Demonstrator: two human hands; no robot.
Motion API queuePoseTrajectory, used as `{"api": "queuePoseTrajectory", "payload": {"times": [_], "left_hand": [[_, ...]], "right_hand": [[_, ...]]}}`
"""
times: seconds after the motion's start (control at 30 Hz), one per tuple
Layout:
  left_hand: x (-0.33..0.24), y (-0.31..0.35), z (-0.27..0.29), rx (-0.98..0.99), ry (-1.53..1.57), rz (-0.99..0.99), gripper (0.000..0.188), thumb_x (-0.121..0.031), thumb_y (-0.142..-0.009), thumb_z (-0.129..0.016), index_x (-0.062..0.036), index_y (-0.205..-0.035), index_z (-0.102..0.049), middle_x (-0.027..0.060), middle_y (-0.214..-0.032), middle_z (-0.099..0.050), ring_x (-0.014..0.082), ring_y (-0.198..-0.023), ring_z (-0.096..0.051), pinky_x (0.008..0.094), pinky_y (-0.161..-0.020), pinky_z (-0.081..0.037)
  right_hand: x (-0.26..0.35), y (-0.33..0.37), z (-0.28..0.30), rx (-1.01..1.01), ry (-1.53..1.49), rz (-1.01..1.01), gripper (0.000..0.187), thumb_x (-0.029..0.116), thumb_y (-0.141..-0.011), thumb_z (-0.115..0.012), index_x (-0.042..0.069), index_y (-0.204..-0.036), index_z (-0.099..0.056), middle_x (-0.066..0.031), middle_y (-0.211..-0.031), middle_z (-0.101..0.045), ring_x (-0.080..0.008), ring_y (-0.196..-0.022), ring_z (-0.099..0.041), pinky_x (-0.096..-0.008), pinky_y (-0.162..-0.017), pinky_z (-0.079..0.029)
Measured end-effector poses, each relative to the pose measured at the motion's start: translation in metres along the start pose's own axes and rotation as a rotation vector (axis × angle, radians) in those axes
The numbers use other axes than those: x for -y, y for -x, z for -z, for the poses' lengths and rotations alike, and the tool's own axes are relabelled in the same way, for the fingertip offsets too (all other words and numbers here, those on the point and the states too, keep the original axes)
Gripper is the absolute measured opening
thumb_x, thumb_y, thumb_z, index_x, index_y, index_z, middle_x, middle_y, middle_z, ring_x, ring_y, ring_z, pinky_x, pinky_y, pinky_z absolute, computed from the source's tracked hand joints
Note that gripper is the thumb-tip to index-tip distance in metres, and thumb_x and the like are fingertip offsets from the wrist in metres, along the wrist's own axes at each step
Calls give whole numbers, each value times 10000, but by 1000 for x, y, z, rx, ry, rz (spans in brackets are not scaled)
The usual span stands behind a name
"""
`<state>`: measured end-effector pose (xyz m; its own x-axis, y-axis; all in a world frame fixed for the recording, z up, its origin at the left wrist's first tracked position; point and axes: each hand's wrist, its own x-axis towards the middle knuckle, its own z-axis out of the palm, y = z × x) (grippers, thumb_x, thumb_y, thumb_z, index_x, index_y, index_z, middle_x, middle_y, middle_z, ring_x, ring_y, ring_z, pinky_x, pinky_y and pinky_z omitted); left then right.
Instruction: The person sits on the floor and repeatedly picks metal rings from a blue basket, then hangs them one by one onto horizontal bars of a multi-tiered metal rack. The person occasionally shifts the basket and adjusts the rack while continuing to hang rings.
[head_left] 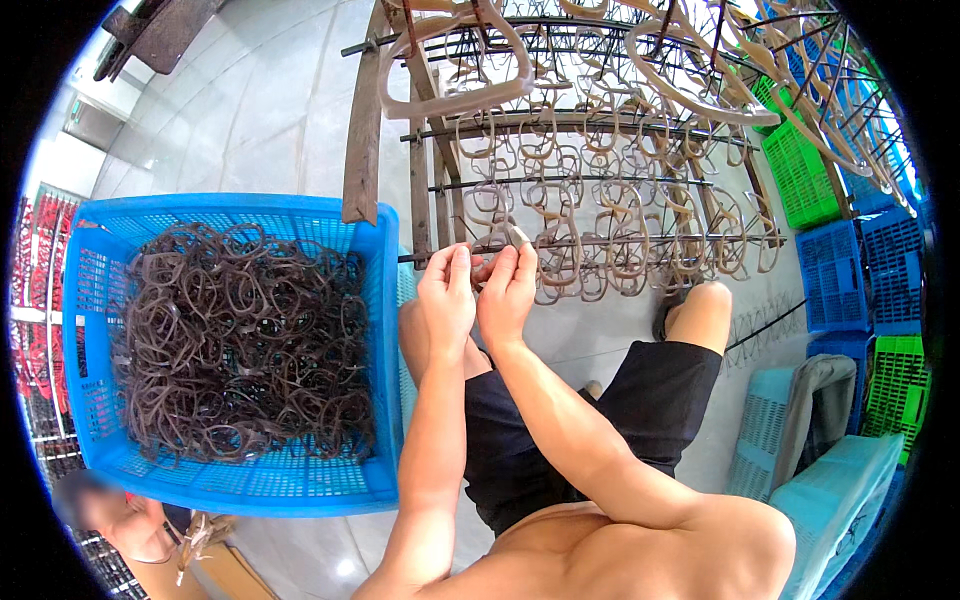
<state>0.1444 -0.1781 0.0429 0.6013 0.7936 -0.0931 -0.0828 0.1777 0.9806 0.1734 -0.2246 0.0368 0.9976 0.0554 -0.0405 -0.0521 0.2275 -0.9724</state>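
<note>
My left hand (447, 300) and my right hand (508, 290) meet close together at the near left part of a wooden rack (362, 150). Fingers of both are pressed together, and whatever they pinch is mostly hidden. A small pale grey piece (515, 234) shows at the right fingertips. Just beyond the hands runs a dark rod (630, 240) of the rack. Many translucent beige-brown eyeglass frames (560, 262) hang from the rods in rows. To the left of my hands, a blue plastic basket (240, 490) holds a heap of dark brown eyeglass frames (250, 340).
Green crates (800, 175) and blue crates (832, 275) line the right side. A teal crate (765, 425) and a grey padded thing (825, 400) stand at lower right. Another person (140, 525) is at lower left. Racks with red items (45, 290) stand far left.
</note>
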Motion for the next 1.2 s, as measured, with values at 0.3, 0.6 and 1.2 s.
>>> {"api": "queuePoseTrajectory", "payload": {"times": [0.3, 0.6, 1.2], "left_hand": [[-12, 3, 1, 22, 81, 60, 187, -163, -903, -580, 7, -973, -609, 61, -816, -642, 99, -650, -569, 222, -592, -464], [-5, -6, 24, 78, 262, 276, 129, -202, -876, -618, -85, -820, -616, -5, -694, -588, 97, -595, -534, 243, -547, -420], [-2, -11, 14, 131, 388, 314, 100, -175, -878, -595, -80, -847, -594, -3, -685, -557, 115, -589, -520, 257, -542, -419]], "right_hand": [[-10, 2, -3, 57, 24, 17, 222, 131, -947, -461, 2, -1124, -499, -59, -671, -600, -108, -553, -551, -274, -492, -451], [-18, 4, 5, 164, 251, 208, 300, 97, -934, -477, 4, -1217, -511, -108, -767, -629, -152, -638, -582, -293, -581, -475], [0, -10, 20, 306, 140, 43, 322, 117, -947, -466, 11, -1250, -471, -50, -706, -570, -110, -588, -532, -265, -532, -450]]}}
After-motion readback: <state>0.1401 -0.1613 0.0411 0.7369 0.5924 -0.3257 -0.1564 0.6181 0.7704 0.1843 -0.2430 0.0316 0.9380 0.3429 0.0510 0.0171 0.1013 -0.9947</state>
